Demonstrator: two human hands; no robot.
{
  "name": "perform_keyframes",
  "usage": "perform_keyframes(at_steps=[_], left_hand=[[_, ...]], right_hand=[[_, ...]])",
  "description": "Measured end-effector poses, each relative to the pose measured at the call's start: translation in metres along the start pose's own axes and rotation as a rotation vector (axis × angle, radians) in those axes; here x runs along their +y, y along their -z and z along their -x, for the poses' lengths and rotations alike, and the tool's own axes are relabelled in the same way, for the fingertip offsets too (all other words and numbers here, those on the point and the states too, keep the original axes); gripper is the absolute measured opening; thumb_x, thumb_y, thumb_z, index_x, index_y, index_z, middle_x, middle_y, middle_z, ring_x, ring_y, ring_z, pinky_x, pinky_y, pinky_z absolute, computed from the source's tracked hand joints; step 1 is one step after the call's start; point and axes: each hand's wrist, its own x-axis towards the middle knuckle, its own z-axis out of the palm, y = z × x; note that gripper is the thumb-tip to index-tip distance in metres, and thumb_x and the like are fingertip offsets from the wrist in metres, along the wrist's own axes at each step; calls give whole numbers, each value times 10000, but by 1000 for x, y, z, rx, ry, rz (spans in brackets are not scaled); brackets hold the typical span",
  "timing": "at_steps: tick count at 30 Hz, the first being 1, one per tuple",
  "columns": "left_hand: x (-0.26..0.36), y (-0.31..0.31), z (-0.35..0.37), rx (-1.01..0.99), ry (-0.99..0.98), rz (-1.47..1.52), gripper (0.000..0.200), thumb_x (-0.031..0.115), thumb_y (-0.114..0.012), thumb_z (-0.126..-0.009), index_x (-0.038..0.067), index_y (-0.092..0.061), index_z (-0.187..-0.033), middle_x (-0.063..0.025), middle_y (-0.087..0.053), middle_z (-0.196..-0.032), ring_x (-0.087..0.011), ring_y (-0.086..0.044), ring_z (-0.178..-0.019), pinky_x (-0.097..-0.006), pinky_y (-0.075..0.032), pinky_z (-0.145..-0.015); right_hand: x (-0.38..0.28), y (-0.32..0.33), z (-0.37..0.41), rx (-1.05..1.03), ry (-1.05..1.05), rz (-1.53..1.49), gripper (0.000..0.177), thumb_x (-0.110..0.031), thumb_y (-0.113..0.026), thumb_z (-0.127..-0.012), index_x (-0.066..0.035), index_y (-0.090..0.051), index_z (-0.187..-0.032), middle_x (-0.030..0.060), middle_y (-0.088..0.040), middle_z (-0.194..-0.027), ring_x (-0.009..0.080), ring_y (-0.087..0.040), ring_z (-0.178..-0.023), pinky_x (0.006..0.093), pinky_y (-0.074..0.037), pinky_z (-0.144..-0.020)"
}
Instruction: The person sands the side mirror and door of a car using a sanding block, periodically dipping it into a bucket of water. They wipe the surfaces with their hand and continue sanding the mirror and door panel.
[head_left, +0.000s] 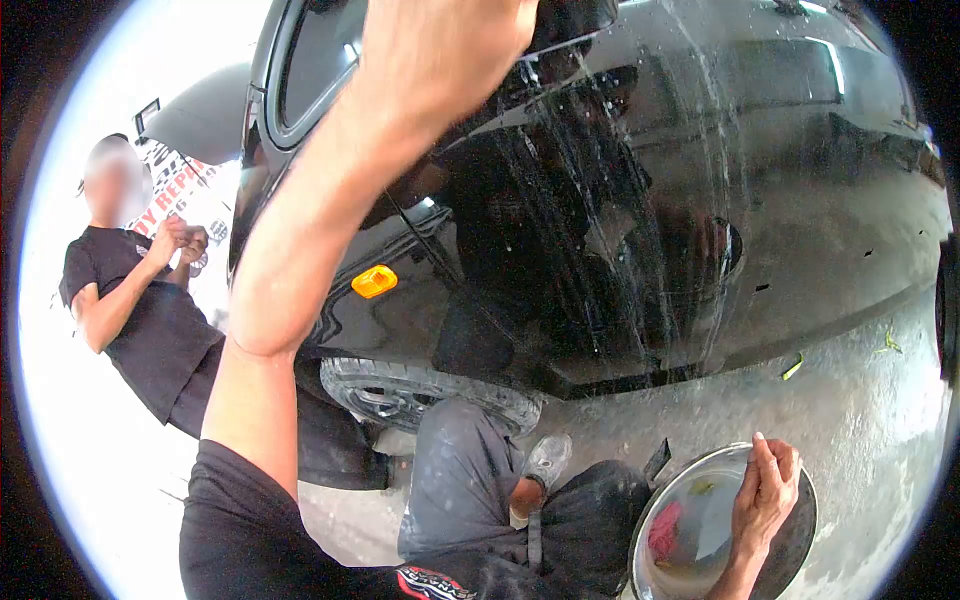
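My left arm reaches up across the view in a short black sleeve. My left hand [460, 45] is cut off by the top edge, in front of the wet black car body [800, 170], and its fingers are hidden. At the lower right, my right hand [770, 490] has its fingers closed at the far rim of a round bucket [640, 560]. Cloudy water fills the bucket, with a pinkish-red cloth [664, 530] in it. Water streaks run down the car's panel, beside an orange side light [375, 282].
Another person [140, 290] in black stands at the left, both hands raised together at chest height. A car wheel [430, 390] is just beyond my bent knee [455, 470]. Green leaves [793, 367] lie on the wet concrete floor [860, 400].
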Motion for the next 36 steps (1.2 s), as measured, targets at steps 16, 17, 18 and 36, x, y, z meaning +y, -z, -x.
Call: perform_keyframes(at_steps=[16, 17, 18, 36], left_hand=[[-5, 5, 2, 53, 62, 17, 61, -21, -715, -824, 19, -670, -834, -110, -604, -775, -286, -636, -691, -376, -500, -607], [-7, -1, -5, 75, 11, -5, 62, -18, -700, -823, 21, -652, -826, -115, -582, -769, -296, -624, -693, -387, -494, -612], [-10, -8, -12, 98, -39, -28, 63, -14, -685, -822, 22, -634, -817, -120, -560, -762, -305, -613, -694, -397, -489, -616], [179, -25, 25, 157, 365, 360, 236, 155, -689, -781, 19, -658, -971, -49, -505, -789, -213, -525, -732, -349, -439, -609]], right_hand=[[-5, -2, 4, 8, -18, -18, 305, 38, -660, -894, -50, -716, -1180, 147, -655, -1017, 320, -627, -905, 409, -521, -787], [-3, -6, 6, -8, -22, -30, 301, 29, -662, -893, -56, -719, -1176, 148, -652, -1016, 331, -624, -915, 417, -521, -796], [-2, -7, 6, -26, -29, -43, 298, 20, -664, -892, -62, -723, -1172, 149, -648, -1015, 341, -620, -924, 425, -522, -806], [-35, 3, 1, 36, -47, -305, 338, -58, -669, -927, -31, -691, -1264, 169, -669, -1081, 292, -641, -948, 426, -532, -824]])
